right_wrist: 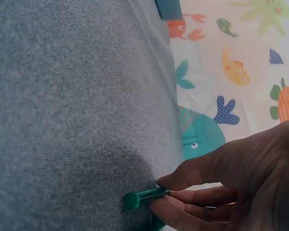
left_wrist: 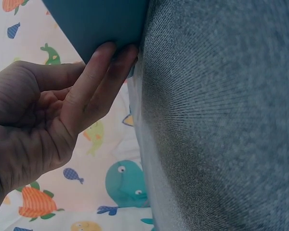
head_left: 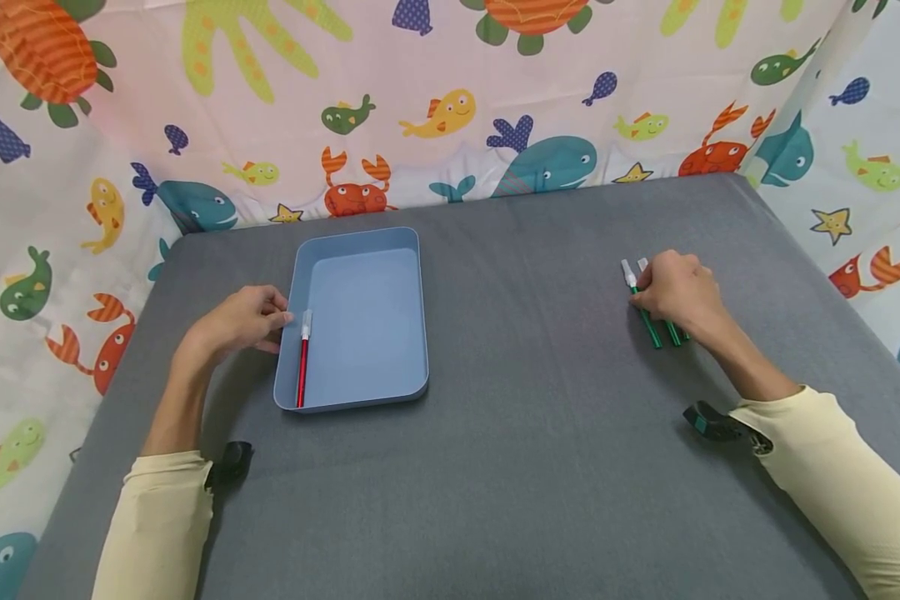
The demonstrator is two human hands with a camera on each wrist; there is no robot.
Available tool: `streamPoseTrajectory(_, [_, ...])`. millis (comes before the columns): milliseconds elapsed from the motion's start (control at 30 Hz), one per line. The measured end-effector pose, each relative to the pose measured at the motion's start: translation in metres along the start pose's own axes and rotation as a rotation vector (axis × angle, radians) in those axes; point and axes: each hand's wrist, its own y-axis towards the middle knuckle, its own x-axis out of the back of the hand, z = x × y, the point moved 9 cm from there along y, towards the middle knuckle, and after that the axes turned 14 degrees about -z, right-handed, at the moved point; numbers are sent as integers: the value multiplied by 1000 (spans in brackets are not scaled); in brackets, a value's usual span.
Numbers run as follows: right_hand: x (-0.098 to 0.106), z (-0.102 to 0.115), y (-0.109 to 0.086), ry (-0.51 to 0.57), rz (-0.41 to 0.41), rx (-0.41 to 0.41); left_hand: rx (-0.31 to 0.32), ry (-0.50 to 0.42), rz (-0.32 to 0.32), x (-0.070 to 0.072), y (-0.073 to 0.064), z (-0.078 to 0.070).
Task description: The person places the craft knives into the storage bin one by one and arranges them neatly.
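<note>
My left hand (head_left: 246, 321) pinches the left wall of a shallow blue tray (head_left: 367, 325), with the thumb at the rim and fingertips against the outside (left_wrist: 91, 79). Inside the tray, along its left side, lies a slim red craft knife (head_left: 303, 367) with a translucent cap. Far to the right, my right hand (head_left: 678, 287) pinches a green craft knife (right_wrist: 145, 196) of the same shape between thumb and fingers, low over the table. Beside it lie more green craft knives (head_left: 672, 333), partly hidden under the hand.
A grey cloth covers the table (head_left: 510, 467). Behind it and along both sides hangs a white curtain (head_left: 435, 167) printed with sea animals. Dark wrist cameras (head_left: 712, 421) are worn at both sleeves.
</note>
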Motion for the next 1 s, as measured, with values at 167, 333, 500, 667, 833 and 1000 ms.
streamPoseTrajectory(167, [0,-4,0,32,34,-31,5,-3,-2,0,1,1])
streamPoseTrajectory(333, [-2,-3,-2,132,93,-65,7,6,-1,-1,1,2])
streamPoseTrajectory(500, [0,5,-4,233,122,-70,6,8,-8,0,1,2])
streamPoseTrajectory(667, [3,15,-6,286,132,-85,6,10,-13,0,0,1])
streamPoseTrajectory(833, [2,26,-7,362,170,-98,2,7,-12,1,0,0])
streamPoseTrajectory(1000, [1,36,-9,410,198,-112,0,1,-9,0,0,0])
